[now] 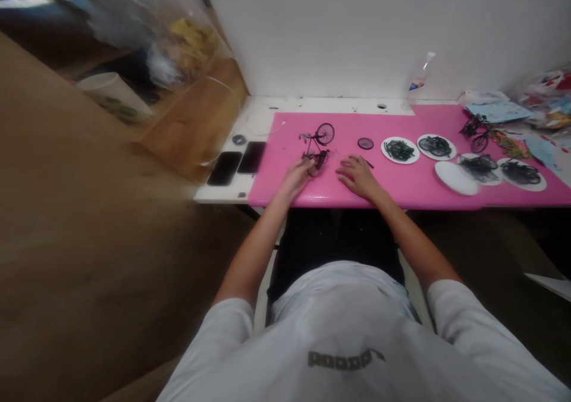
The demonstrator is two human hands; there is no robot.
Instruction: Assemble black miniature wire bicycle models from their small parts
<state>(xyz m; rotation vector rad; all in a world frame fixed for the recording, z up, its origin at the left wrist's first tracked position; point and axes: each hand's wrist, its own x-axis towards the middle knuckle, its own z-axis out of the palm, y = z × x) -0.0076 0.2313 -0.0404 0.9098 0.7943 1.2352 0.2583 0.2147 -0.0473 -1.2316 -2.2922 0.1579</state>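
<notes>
My left hand [301, 175] is closed on the near end of a small black model bicycle [312, 146], whose one visible spoked wheel points away from me. My right hand [358, 177] lies low over the pink mat [401, 191], fingers stretched and slightly apart. A thin dark stick-like piece [369, 164] shows beside its fingers; whether they touch it is unclear. Just beyond that hand a loose black wheel [366, 143] lies flat on the mat. Small details of the bicycle's near end are hidden by my left fingers.
White plates of black parts [386, 157] stand to the right, near a blank white lid or plate [455, 178]. Farther right are another black model bicycle [479, 143] and plastic bags [551, 101]. Two phones [224, 169] lie left; a clear bottle [419, 75] stands by the wall.
</notes>
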